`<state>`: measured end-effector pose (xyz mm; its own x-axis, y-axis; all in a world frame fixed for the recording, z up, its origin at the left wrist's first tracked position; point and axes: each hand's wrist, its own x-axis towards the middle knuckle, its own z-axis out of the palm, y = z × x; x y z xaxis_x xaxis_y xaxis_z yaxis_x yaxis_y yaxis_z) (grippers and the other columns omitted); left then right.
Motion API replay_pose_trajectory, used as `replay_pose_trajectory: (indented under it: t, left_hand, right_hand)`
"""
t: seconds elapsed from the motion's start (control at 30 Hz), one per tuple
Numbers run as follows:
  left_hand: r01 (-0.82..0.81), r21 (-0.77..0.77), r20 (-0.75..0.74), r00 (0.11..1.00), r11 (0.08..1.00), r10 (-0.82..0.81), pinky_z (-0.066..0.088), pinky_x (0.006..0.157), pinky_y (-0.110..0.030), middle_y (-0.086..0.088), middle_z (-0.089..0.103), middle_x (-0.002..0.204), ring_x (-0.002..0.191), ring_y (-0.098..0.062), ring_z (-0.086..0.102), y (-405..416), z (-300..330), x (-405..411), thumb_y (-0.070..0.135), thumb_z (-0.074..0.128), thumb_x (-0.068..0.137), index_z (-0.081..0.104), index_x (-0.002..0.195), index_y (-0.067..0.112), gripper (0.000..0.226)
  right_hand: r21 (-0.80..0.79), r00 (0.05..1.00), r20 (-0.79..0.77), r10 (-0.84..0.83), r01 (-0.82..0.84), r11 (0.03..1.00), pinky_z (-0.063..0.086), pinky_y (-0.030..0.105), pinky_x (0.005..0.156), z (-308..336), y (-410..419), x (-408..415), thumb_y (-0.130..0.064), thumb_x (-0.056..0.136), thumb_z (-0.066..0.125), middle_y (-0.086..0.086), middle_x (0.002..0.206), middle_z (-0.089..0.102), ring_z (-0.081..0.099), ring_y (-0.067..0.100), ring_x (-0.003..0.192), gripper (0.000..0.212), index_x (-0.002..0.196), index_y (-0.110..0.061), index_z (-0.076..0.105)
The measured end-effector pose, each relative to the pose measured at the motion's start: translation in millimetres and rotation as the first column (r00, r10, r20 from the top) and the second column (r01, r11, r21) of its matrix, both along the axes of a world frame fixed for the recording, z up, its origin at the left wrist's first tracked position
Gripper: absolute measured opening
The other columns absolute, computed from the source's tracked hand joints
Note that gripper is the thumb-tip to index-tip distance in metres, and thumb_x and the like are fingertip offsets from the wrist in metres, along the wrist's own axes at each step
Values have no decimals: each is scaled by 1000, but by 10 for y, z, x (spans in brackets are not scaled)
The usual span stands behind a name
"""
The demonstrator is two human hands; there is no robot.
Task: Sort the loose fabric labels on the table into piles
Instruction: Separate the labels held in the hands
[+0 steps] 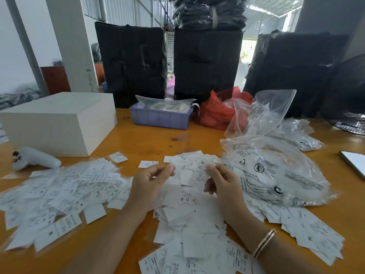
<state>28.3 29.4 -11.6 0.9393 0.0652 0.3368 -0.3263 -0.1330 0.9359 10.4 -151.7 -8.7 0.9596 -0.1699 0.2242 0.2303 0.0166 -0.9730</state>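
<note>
I see the orange table [138, 139] filling the view, three black wrapped bundles [207, 64] standing upright along its far edge. White box [57, 121] on the left, near corner just beside the label spread. Clear plastic bags [276, 171] on the right, printed text on them, lowest one lying over part of the labels. Red plastic bag [215, 111] behind those, touching the purple tray [160, 117], which holds bagged white items.

Fabric labels [65, 190] lie in three loose heaps: broad spread on the left, a centre heap under and ahead of my hands, a smaller one at right below the bags. Size letters readable on some: M, S, XS.

White controller [33, 158] sits left of the labels, below the box. Phone [353, 163] at right edge, apart from the bags.

Left hand [152, 184] fingers curled, fingertips pinched at a blurred thin piece; can't tell what exactly. Right hand [223, 184] pinches a label [201, 173] above the centre heap. Bracelet [264, 243] on right wrist.
</note>
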Motion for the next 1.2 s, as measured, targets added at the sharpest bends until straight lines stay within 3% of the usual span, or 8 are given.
replay_pose_trajectory:
  t: [0.07, 0.17, 0.33, 0.47, 0.67, 0.8, 0.93, 1.2]
  left_hand:
    - [7, 8, 4, 1000, 1000, -7, 44, 63, -2, 19, 72, 78, 78, 8, 63, -11, 0, 2, 34, 65, 81, 71, 77, 33, 8]
    - [26, 11, -1, 1000, 1000, -26, 46, 64, -5, 18, 72, 77, 75, 6, 63, -16, -10, 8, 27, 64, 85, 70, 79, 32, 10]
    - [55, -13, 18, 998, 998, -55, 46, 56, -8, 13, 70, 70, 62, 2, 61, -24, -17, -3, 20, 56, 92, 70, 87, 23, 15]
    - [99, 11, 26, 995, 995, -100, 44, 49, -13, 4, 62, 55, 48, -3, 52, -22, -12, -23, 36, 56, 84, 70, 83, 19, 22]
    - [88, 182, 52, 994, 979, -99, 43, 45, -16, 2, 60, 51, 41, -6, 51, -26, -42, -17, 47, 62, 74, 62, 76, 20, 27]
    - [224, 98, -12, 974, 970, -224, 50, 56, -18, 3, 68, 68, 59, -6, 62, -28, -38, -40, 41, 68, 75, 66, 84, 20, 23]
    - [120, 114, -16, 993, 986, -119, 49, 62, -12, 12, 69, 77, 71, -2, 63, -59, -51, -27, 19, 74, 79, 68, 79, 24, 8]
    - [100, -241, -85, 989, 965, -124, 52, 78, -23, 0, 74, 95, 91, -10, 68, -6, 14, 3, 5, 54, 92, 58, 87, 11, 8]
  right_hand:
    - [241, 998, -37, 46, -36, 970, 46, 19, 47, 23, -15, 17, -13, 92, 58, 0, 59, 61, 61, 14, 52, 13, 81, -14, 65]
    - [333, 995, -9, 100, -91, 938, 48, 20, 50, 3, 1, 48, -8, 89, 61, 0, 66, 64, 65, 17, 59, 20, 76, -22, 69]
    - [138, 998, 61, 18, -27, 990, 47, 19, 54, -48, 6, 69, -5, 90, 58, 0, 64, 61, 62, 14, 58, 32, 107, -32, 62]
    - [-244, 983, 181, -39, 84, 966, 44, 12, 62, -33, 28, 35, 0, 94, 49, 1, 78, 60, 59, -1, 62, 40, 93, -36, 67]
    - [-522, 978, 158, 133, -31, 852, 38, 11, 61, -91, 149, 1, -29, 87, 66, -24, 67, 58, 54, -1, 67, 10, 85, -27, 75]
    - [-411, 990, 132, 40, 18, 912, 37, 12, 57, -76, 106, 38, -24, 86, 67, -6, 62, 60, 52, 3, 59, 17, 71, -17, 73]
    - [-246, 996, 88, 2, 20, 969, 37, 7, 54, -15, 19, 65, -24, 86, 66, -16, 59, 61, 52, -6, 54, 13, 78, -19, 74]
    - [-305, 994, 54, 99, -78, 949, 43, 10, 62, -61, 76, 70, -25, 85, 66, -4, 74, 67, 58, 1, 67, 12, 79, -32, 73]
